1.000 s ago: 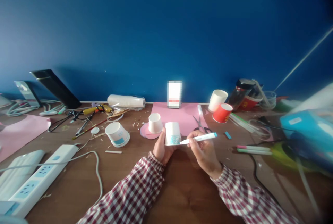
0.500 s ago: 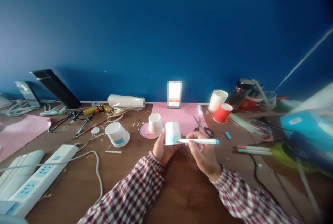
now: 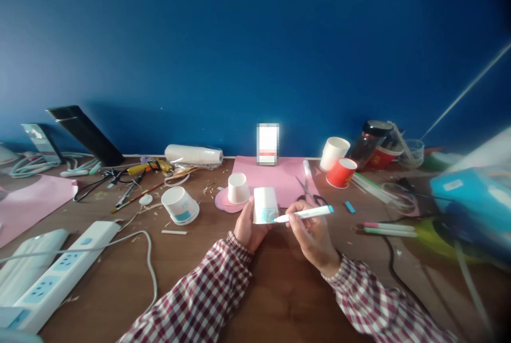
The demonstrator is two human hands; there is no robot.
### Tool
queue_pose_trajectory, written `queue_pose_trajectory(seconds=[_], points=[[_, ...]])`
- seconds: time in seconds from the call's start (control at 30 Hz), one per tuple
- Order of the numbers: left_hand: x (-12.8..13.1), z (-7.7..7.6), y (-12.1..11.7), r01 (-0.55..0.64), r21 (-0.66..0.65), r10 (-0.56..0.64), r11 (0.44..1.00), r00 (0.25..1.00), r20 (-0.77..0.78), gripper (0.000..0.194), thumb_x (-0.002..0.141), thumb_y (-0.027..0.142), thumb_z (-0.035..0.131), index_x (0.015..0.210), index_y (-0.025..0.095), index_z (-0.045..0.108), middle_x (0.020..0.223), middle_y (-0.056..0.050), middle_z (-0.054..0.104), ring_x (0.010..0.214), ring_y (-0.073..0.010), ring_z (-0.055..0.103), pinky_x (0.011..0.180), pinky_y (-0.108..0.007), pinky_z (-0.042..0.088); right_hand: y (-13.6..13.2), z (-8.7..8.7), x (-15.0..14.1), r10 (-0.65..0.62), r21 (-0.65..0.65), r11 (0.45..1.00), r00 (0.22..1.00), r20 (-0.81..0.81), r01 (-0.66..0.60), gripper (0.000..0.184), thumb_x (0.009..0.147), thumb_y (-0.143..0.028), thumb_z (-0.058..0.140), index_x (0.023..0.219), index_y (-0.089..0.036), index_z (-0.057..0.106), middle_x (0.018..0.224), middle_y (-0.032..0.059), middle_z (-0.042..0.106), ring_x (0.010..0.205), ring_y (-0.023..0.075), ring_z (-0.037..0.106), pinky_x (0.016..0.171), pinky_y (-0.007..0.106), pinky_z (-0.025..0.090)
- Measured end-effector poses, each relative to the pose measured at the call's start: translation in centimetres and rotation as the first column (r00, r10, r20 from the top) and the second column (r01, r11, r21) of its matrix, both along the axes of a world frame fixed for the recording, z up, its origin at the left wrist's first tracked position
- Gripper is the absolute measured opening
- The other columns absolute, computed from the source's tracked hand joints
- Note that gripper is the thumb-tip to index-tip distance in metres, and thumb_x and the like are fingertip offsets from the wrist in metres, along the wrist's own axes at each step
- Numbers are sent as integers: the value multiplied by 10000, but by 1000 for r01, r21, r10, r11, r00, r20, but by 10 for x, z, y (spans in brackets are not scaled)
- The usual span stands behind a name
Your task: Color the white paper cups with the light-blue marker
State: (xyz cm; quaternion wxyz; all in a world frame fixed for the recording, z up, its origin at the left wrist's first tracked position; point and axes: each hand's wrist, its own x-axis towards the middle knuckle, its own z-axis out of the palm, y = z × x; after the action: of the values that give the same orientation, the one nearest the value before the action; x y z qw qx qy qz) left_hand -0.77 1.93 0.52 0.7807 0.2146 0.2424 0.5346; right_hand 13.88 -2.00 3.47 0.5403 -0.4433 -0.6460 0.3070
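My left hand (image 3: pixel 249 227) is closed around a white paper cup (image 3: pixel 265 198), held bottom up above the table. Blue scribbled marks cover the lower part of its side, near the rim. In my right hand (image 3: pixel 311 234) is a white marker (image 3: pixel 305 214) with a blue end, gripped between thumb and fingers. Its tip meets the cup's side at the lower right of the marks. Beyond the cup, a smaller white cup (image 3: pixel 238 189) stands upside down on pink paper discs (image 3: pixel 223 202). Scissors (image 3: pixel 308 194) lie just past my right hand.
A wide white tub (image 3: pixel 179 205) rests upside down at left, beyond a power strip (image 3: pixel 67 263) with a cable. Pink paper (image 3: pixel 255 173) lies under a propped phone (image 3: pixel 268 143) by the wall. At right are a red cup (image 3: pixel 341 173), markers (image 3: pixel 391 228) and a blue bag (image 3: pixel 463 191).
The marker's tip has shifted slightly down and right on the cup, and its back end has risen. My left hand and the cup are nearly still.
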Motion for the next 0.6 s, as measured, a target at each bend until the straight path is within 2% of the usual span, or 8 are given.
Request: queue_pose_trajectory(seconds=[0.37, 0.6], points=[[-1, 1, 1, -20, -5, 20, 1000, 999, 38, 392, 876, 492, 585, 946, 116, 672, 814, -105, 717, 757, -230, 673, 739, -366, 530, 5, -5, 6, -48, 10, 999, 999, 27, 47, 190, 907, -303, 530, 770, -183, 584, 645, -7, 555, 544, 117, 513, 476, 216, 399], [0, -2, 0, -35, -4, 35, 999, 999, -1, 408, 862, 507, 614, 953, 113, 666, 825, -103, 707, 767, -229, 667, 731, -361, 531, 3, -1, 4, -54, 28, 998, 999, 5, 54, 195, 927, -314, 506, 797, -187, 578, 641, -14, 552, 514, 111, 504, 464, 217, 406]])
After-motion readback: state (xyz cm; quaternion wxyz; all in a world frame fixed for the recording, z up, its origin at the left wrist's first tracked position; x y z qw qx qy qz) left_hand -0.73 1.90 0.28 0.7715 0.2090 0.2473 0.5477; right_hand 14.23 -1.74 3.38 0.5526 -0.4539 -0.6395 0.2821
